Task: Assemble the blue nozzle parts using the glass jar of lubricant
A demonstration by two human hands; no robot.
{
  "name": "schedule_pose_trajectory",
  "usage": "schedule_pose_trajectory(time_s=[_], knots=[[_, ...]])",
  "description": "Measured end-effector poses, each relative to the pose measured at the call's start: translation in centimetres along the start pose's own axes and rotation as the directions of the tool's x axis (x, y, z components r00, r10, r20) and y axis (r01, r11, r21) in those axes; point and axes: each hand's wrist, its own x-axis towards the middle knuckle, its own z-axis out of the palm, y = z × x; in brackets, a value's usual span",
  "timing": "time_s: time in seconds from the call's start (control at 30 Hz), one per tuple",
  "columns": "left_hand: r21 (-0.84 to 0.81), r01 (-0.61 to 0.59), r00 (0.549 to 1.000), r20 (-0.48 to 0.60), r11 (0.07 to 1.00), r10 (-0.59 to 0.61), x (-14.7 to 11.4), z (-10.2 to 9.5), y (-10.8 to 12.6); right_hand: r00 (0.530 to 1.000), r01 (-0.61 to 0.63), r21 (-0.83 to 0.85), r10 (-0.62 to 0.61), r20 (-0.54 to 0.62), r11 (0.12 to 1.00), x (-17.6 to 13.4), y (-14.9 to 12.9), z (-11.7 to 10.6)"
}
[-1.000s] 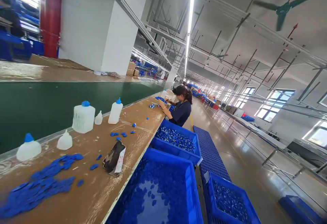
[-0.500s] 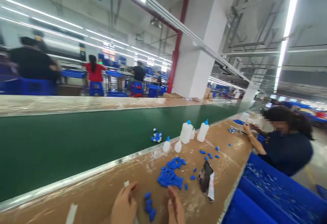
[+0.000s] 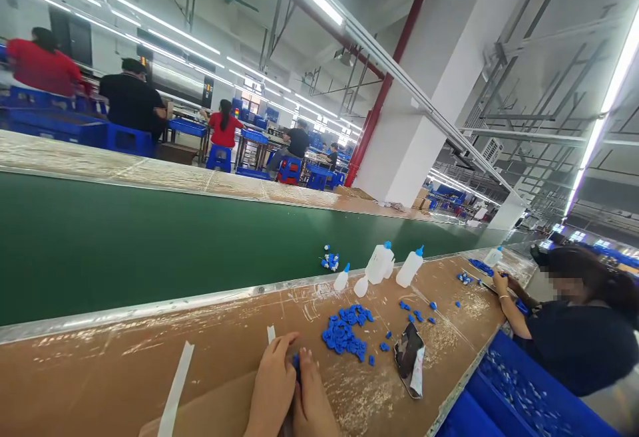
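My left hand (image 3: 272, 384) and my right hand (image 3: 312, 394) are pressed together, palms facing, low in the middle of the brown worktop. A bit of a small blue piece (image 3: 296, 361) shows between their fingers; whatever else they enclose is hidden. Just beyond my right hand lies a loose pile of small blue pieces (image 3: 344, 332), too small to name more exactly. Past my left fingertips a strip of pale tape (image 3: 271, 334) sticks to the board. A crumpled dark and white wrapper (image 3: 410, 360) lies right of the pile.
White squeeze bottles with blue caps (image 3: 410, 268) stand along the metal edge of the green conveyor belt (image 3: 164, 244). Blue-and-white parts (image 3: 330, 262) rest on the belt. To the right a co-worker (image 3: 584, 324) sits at the worktop, beside blue bins (image 3: 519, 384).
My hands have come together from either side, closing around the blue pieces that lay between them. The camera view has shifted, so the scene sits differently in frame.
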Motion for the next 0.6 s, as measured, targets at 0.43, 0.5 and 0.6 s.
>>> schedule_pose_trajectory(time_s=[0.43, 0.5, 0.6], knots=[[-0.091, -0.085, 0.994, 0.067, 0.992, 0.091, -0.3, 0.1, 0.7, 0.894, -0.149, -0.220, 0.036, -0.447, 0.964, 2.4, 4.5, -10.4], [-0.091, -0.089, 0.992, 0.079, 0.992, 0.096, -0.4, 0.1, 0.8, 0.905, -0.154, -0.272, 0.026, -0.424, 0.950, 2.5, 5.3, -12.4], [-0.090, -0.096, 0.990, 0.091, 0.991, 0.105, -0.5, 0.1, 0.9, 0.939, -0.135, -0.336, 0.012, -0.344, 0.932, 2.5, 5.5, -12.5]])
